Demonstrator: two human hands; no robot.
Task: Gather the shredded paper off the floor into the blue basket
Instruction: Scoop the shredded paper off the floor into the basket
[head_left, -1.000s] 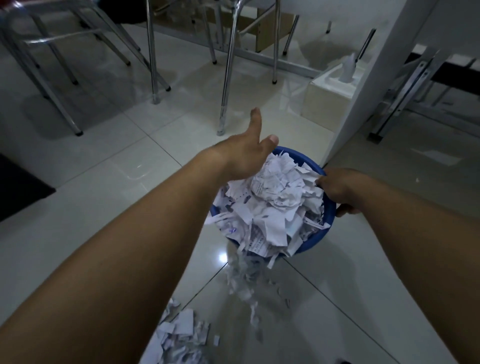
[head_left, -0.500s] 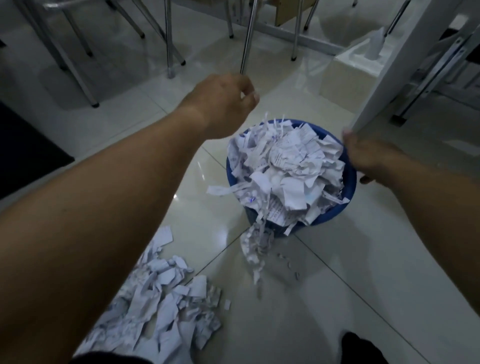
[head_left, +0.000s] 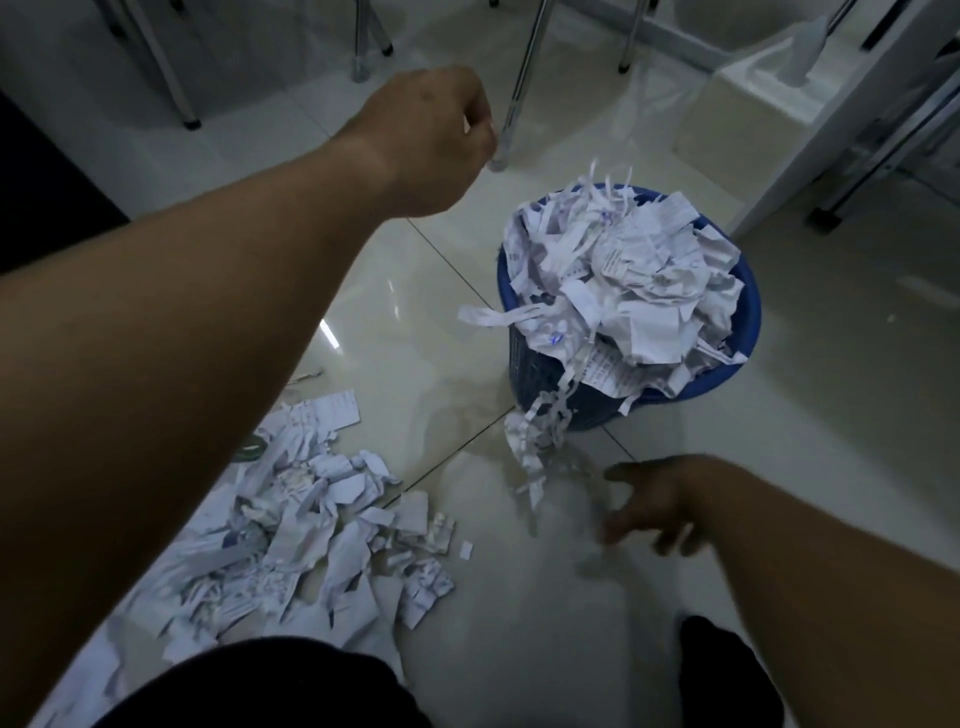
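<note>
The person's bare left forearm (head_left: 208, 338) reaches from the lower left edge up toward the centre, filling much of the view. The left hand (head_left: 436, 140) is raised at its end, back of the hand facing the camera, fingers curled in toward the hidden palm. The bare right forearm (head_left: 831, 561) enters from the lower right. The right hand (head_left: 660, 504) is held low, palm down, fingers spread and pointing downward, blurred.

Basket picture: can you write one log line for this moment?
basket: heaped full, strips spilling over | paper pile: on floor, not gathered | left hand: raised, curled | right hand: open, near floor
</note>
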